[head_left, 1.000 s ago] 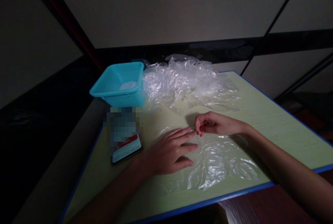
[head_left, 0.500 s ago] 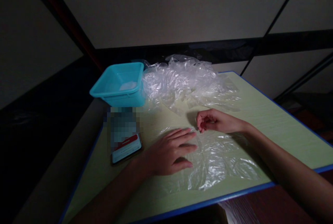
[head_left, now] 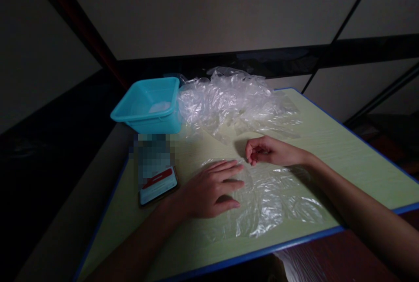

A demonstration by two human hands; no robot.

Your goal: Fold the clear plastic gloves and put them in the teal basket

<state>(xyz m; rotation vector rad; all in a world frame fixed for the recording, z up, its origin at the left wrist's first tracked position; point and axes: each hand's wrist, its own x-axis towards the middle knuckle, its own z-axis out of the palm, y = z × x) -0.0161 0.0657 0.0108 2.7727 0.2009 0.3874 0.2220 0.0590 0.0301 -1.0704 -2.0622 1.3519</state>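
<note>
One hand, the left (head_left: 211,192), lies palm down with its fingers spread over a piece of clear plastic film (head_left: 271,203), which is laid out, wrinkled and shiny, on the near part of the pale green tabletop (head_left: 340,159). The right hand (head_left: 263,150) is curled near the far edge of the film, its fingertips drawn in toward the thumb; whether they pinch anything cannot be told. The two hands are apart, the right one a little farther from the person, and its forearm crosses above the film's right side.

Beyond them, a loose heap of crumpled clear plastic (head_left: 235,98) spreads along the back. Just beside it on the left stands a turquoise basin (head_left: 160,125) with something whitish (head_left: 159,107) inside, too dim to identify. A phone (head_left: 160,181) lies in front of the basin, left of the left hand, its screen lit and partly pixelated. Blue edging (head_left: 248,256) borders the tabletop
</note>
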